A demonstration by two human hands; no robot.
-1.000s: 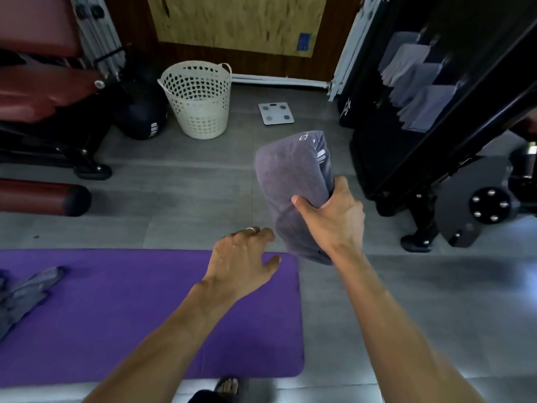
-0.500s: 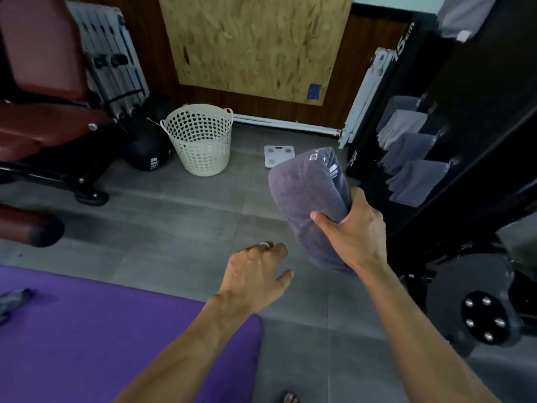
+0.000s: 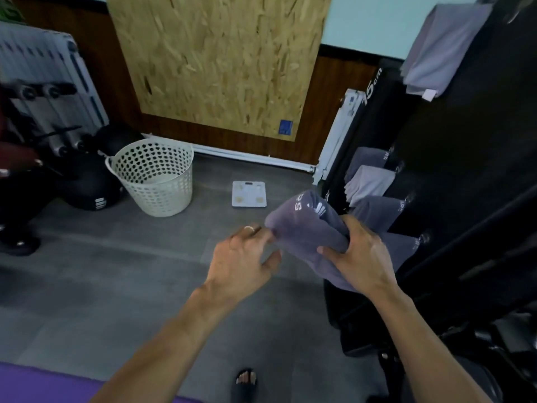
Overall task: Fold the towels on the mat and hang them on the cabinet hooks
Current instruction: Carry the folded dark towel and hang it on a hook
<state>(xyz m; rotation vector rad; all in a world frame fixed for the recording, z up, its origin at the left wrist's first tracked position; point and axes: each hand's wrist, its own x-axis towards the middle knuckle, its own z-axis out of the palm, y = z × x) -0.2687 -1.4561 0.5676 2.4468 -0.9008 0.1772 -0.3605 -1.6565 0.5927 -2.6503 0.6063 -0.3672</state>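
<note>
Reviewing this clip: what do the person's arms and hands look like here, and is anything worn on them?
Both forearms are bare, with no sleeves, gloves or watch in view. The left hand wears a thin, light-coloured ring on one finger. The right hand shows no ring or other marking that I can make out.

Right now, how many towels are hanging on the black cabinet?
5: one high at the top right, and four stacked lower, the lowest partly behind the right hand. More may be hidden.
</note>
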